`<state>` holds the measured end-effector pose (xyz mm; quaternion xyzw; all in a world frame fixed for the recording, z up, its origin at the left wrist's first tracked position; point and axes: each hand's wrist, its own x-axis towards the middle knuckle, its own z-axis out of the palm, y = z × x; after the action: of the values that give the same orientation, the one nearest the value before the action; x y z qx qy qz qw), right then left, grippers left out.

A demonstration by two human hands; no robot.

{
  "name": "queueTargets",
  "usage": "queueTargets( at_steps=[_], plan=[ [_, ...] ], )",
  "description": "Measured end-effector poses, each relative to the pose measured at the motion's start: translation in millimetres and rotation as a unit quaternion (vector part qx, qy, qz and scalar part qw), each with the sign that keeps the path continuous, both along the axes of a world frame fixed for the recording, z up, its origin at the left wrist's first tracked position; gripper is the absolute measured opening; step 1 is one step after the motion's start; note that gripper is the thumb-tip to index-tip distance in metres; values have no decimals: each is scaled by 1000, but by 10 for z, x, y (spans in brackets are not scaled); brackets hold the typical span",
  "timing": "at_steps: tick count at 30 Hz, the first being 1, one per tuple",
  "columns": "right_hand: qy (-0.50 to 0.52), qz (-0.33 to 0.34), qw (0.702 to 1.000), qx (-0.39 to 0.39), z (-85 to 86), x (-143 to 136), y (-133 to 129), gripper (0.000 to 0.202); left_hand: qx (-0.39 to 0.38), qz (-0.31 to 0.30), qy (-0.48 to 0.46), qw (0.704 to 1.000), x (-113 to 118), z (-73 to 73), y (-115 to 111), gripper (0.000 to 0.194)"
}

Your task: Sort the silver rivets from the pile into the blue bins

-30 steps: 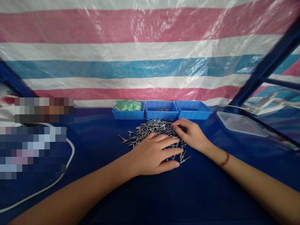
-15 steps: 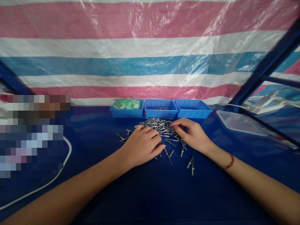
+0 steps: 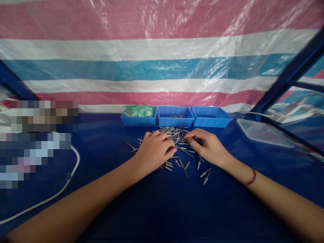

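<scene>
A loose pile of metal rivets [image 3: 177, 133] lies on the dark blue table [image 3: 152, 209], with several stray ones in front of it. My left hand [image 3: 155, 148] rests over the pile's left side, fingers curled down; what is under its fingertips is hidden. At the right side of the pile is my right hand [image 3: 206, 145], thumb and forefinger close together at the rivets; anything between them is too small to make out. Behind the pile stand three blue bins: the left bin [image 3: 139, 122] has green packets, the middle bin [image 3: 176, 122] a few rivets, the right bin [image 3: 212, 122] nothing visible.
A clear plastic lid [image 3: 264, 133] lies at the right, near a white power strip [image 3: 286, 113]. On the left a white cable [image 3: 63, 187] curves across the table beside a blurred-out area. A striped plastic sheet [image 3: 162, 47] hangs behind, between blue frame posts.
My left hand has moved slightly up over the pile, and more rivets show below it. A few stray rivets at the front have shifted. My right hand has barely moved.
</scene>
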<state>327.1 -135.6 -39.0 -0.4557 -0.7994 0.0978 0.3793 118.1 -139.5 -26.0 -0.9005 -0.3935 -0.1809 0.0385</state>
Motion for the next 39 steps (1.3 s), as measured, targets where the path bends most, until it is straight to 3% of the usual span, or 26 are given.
queueTargets(
  at_steps=[4,10,14,32,39],
  plan=[
    [0,2,1000,-5,8,-7,-10,14,-29,6,-13,999,-2,0,-2,10],
    [-1,9,1000,-12,14,-17,-21,14,-33,21,-4,999,38,-12,-16,19],
    [-6,11,1000,-16,-3,-23,-16,14,-41,24,-8,999,81,-8,-28,13],
    [-21,22,999,-24,-9,-28,-11,15,15,21,46,999,105,-46,-39,23],
    [-24,63,998,-6,48,-53,-74,13,8,17,-37,999,92,-47,-13,18]
  ],
)
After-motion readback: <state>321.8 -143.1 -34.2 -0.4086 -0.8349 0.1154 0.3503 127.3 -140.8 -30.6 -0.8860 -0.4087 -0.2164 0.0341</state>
